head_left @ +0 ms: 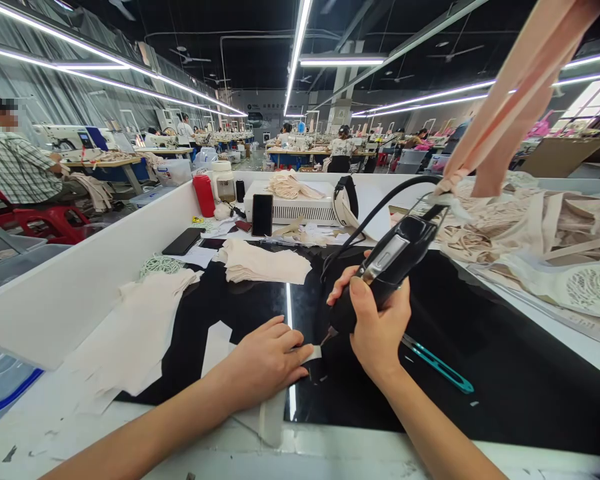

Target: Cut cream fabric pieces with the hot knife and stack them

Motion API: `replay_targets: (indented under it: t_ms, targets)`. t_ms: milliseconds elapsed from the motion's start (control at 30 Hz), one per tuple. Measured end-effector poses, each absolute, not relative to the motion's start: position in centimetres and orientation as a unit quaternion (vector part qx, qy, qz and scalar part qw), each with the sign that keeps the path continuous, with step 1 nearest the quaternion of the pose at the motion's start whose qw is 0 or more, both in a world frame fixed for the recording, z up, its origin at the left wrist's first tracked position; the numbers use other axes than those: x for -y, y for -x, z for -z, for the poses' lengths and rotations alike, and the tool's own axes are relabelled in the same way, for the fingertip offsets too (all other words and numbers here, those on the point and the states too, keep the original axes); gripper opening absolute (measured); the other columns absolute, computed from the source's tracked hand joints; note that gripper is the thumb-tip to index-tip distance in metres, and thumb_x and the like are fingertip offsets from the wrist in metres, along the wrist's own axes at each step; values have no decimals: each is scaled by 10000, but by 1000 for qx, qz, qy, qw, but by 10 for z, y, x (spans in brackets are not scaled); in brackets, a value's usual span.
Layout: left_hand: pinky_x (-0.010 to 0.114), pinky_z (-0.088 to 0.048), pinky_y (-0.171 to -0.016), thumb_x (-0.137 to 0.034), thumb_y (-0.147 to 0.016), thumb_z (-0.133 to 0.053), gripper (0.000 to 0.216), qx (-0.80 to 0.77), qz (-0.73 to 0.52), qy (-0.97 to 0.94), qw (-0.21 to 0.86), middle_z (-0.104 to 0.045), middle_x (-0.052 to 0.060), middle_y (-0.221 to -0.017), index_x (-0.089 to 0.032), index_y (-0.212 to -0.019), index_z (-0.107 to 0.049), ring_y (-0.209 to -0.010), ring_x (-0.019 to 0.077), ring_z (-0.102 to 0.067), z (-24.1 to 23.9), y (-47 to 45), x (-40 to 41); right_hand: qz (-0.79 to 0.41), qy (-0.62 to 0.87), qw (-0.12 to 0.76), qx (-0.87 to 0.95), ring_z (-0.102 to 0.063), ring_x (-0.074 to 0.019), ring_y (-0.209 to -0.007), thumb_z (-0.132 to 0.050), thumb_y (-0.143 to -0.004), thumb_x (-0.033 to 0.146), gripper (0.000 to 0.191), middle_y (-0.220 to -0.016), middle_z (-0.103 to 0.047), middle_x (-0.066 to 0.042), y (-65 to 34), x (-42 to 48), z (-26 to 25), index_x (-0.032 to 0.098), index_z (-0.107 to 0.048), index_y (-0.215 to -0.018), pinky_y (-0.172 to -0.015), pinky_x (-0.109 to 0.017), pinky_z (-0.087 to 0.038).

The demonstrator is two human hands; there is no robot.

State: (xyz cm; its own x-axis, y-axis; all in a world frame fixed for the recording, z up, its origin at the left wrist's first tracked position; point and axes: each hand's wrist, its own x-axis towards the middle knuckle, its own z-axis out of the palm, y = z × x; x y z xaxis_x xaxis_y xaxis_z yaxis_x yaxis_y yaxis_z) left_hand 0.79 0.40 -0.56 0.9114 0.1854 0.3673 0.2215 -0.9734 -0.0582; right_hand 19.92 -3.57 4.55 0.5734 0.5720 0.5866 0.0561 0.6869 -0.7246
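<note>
The right hand (pixel 379 328) is wrapped round the heavy-looking black tool (pixel 396 250) at its fat middle, the best spot, while the left hand (pixel 269 360), thumb apart, presses a bendy-looking strip (pixel 315 353).

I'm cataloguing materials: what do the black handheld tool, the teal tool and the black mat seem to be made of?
Black handheld tool: probably glossy plastic, by its highlights; silvery part perhaps metal.
Teal tool: smooth, painted metal or plastic; even colour fits both.
Black mat: perhaps rubber or plastic; shiny, mirroring light.
</note>
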Motion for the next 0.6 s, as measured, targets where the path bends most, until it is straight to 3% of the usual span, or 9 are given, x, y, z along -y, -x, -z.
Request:
replay_targets:
  t_ms: [600]
  targets:
    - [491, -497, -1157, -337, -1016, -752, 335, 104, 180, 977, 48, -686, 38, -1109, -178, -1297, -662, -1026, 242, -667, 6, -9, -5, -162, 376, 802, 436, -650, -118, -582, -791, -926, 335, 221, -801, -704, 66, -198, 35, -43, 262, -599, -1008, -543, -278, -583]
